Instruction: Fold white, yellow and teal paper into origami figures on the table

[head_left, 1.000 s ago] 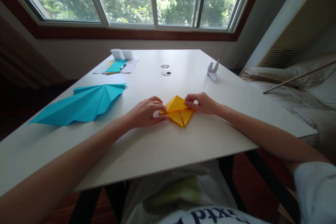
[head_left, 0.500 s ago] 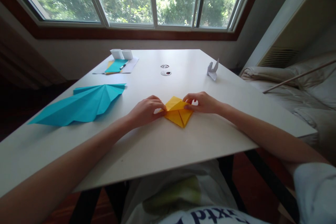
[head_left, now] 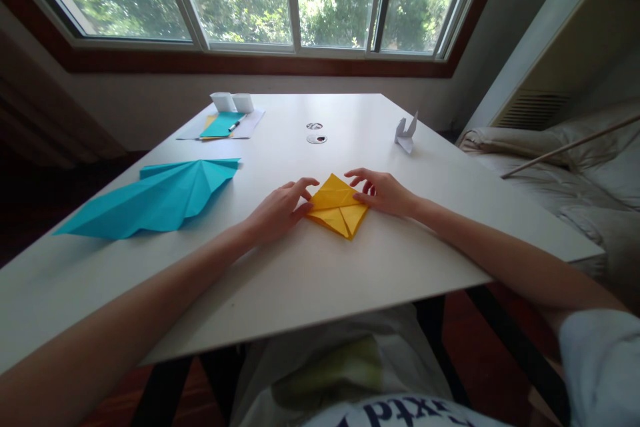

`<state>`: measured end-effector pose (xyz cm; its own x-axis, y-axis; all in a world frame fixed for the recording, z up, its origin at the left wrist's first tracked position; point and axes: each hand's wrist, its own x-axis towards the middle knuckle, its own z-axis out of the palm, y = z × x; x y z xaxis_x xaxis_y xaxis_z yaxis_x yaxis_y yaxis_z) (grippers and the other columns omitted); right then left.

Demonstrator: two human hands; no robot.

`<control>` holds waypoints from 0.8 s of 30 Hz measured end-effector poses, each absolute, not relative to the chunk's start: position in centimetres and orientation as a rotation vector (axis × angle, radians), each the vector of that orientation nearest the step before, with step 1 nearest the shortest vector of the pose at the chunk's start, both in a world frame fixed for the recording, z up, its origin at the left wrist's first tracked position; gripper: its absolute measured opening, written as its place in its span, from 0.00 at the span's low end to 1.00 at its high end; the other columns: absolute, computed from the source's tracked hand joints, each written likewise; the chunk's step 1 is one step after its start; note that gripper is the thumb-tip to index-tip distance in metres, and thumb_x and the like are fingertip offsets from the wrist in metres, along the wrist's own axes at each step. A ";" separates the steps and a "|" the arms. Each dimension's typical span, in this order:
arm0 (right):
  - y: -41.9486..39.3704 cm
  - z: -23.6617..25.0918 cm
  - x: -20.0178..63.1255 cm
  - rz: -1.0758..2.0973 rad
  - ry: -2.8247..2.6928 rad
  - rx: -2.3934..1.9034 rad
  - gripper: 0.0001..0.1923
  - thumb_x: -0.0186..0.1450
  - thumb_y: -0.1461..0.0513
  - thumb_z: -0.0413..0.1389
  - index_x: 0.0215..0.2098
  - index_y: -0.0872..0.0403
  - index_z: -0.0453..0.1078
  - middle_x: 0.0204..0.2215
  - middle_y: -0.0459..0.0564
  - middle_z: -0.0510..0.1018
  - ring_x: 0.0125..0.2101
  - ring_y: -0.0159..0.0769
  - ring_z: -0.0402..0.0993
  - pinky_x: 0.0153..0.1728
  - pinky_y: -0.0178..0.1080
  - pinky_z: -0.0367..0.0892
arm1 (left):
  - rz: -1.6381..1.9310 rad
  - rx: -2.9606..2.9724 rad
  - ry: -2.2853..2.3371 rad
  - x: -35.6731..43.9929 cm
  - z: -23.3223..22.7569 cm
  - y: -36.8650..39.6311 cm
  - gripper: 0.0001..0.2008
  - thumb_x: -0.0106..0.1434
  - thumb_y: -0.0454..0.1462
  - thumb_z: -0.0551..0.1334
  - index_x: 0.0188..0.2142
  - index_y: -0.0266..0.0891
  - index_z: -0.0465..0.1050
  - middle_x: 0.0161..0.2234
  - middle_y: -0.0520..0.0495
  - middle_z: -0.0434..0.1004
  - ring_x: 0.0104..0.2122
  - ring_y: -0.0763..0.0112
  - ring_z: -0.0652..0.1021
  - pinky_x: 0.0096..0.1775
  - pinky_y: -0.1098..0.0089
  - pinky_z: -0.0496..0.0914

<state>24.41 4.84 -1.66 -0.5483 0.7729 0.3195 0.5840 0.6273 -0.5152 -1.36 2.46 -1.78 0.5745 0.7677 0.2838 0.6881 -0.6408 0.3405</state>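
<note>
Currently, the folded yellow paper (head_left: 334, 196) lies on the counter (head_left: 280, 293) between both hands. From my remote view, the left hand (head_left: 280, 210) has its grip open, thumb at one corner; the right hand (head_left: 385, 194) is likewise open, thumb at the opposite corner. Uneven thumb pressure could skew the layers; too little might let the fold spring up.

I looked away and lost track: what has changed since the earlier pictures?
The left hand and right hand have loosened their pinch on the yellow paper: their fingers have lifted off it, while the thumbs stay at its side corners. The paper lies flatter, its far corner slightly farther away. The large blue paper, white folded paper and pen stayed put.
</note>
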 end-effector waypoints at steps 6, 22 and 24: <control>5.2 -2.1 24.8 0.356 -2.473 -0.929 0.10 0.62 0.66 0.51 0.37 0.53 0.74 0.46 0.52 0.71 0.27 0.25 0.69 0.32 0.33 0.68 | 0.498 2.844 1.182 -1.6 -2.1 2.7 0.13 0.65 0.36 0.49 0.42 0.40 0.70 0.46 0.43 0.72 0.45 0.62 0.71 0.45 0.59 0.68; 3.8 -1.6 23.8 -0.163 -2.766 -0.769 0.14 0.66 0.65 0.46 0.44 0.55 0.71 0.39 0.54 0.75 0.37 0.37 0.70 0.40 0.39 0.65 | 0.063 3.020 1.255 1.5 -0.9 -2.4 0.22 0.68 0.42 0.45 0.57 0.36 0.60 0.57 0.40 0.63 0.54 0.57 0.66 0.50 0.56 0.64; 3.3 -1.5 23.4 -0.195 -2.778 -0.752 0.15 0.66 0.64 0.45 0.46 0.54 0.70 0.40 0.54 0.75 0.37 0.37 0.70 0.40 0.39 0.65 | 0.036 3.010 1.287 1.5 -1.0 -2.7 0.24 0.68 0.44 0.44 0.59 0.36 0.58 0.59 0.40 0.60 0.56 0.55 0.64 0.51 0.56 0.63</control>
